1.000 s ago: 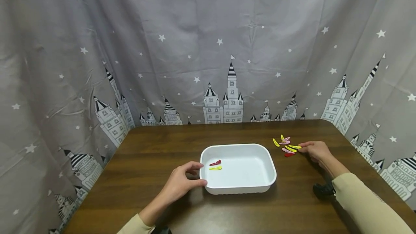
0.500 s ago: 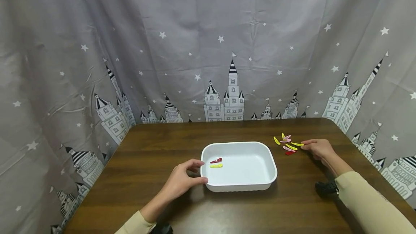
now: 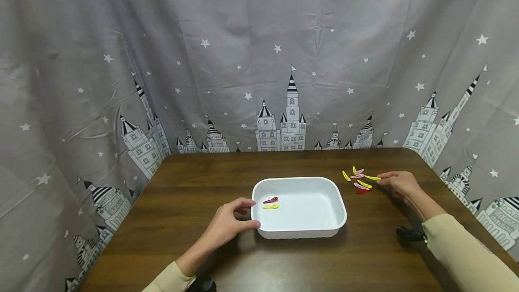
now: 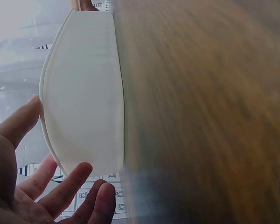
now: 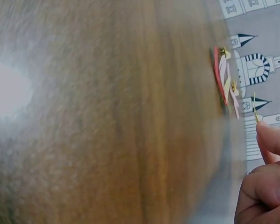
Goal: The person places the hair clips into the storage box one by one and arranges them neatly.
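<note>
My right hand (image 3: pixel 401 184) pinches a yellow snap hair clip (image 3: pixel 371 178) by one end, between thumb and forefinger. In the right wrist view this clip (image 5: pixel 255 106) is seen edge-on, raised off the table. Beside it lies a loose pile of yellow, pink and red hair clips (image 3: pixel 359 185). My left hand (image 3: pixel 231 223) holds the left end of a white plastic tray (image 3: pixel 300 234), thumb and fingers spread along its rim. Inside the tray, near its left side, a red hair clip (image 3: pixel 270 200) lies just behind a yellow one (image 3: pixel 270 206).
The brown wooden table (image 3: pixel 194 179) ends at the back against a grey curtain (image 3: pixel 227 57) printed with castles and stars. Dark straps show at both wrists. The tray stands to the left of the clip pile.
My right hand has drawn the yellow clip up and slightly right, away from the pile. My left hand stays on the tray. The whole head view has shifted slightly.
</note>
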Demonstrator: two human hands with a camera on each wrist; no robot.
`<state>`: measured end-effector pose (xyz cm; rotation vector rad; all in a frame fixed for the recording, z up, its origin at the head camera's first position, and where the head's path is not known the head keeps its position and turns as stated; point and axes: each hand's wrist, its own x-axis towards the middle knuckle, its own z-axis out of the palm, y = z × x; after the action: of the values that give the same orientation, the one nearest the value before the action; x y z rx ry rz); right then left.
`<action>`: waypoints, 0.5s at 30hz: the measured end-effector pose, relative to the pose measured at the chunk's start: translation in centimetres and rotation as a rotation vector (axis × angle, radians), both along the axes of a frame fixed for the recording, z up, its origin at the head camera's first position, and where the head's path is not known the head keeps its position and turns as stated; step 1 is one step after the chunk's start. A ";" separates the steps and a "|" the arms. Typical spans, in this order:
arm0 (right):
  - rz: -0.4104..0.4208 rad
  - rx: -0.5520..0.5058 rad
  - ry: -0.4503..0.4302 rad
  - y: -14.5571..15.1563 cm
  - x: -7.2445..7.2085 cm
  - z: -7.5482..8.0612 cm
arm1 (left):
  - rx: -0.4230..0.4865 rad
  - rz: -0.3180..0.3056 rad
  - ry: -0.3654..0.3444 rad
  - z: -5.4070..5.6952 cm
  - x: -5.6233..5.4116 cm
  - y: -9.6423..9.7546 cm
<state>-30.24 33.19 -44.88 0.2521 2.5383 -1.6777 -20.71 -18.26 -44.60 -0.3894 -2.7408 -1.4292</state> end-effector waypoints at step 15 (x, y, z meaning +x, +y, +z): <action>0.041 0.005 0.039 -1.0 0.0 1.8 | -0.008 0.001 -0.002 0.1 0.0 0.1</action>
<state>-30.23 32.15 -43.10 0.1680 2.5578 -1.6777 -20.66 -18.19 -44.50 -0.3869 -2.7490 -1.4189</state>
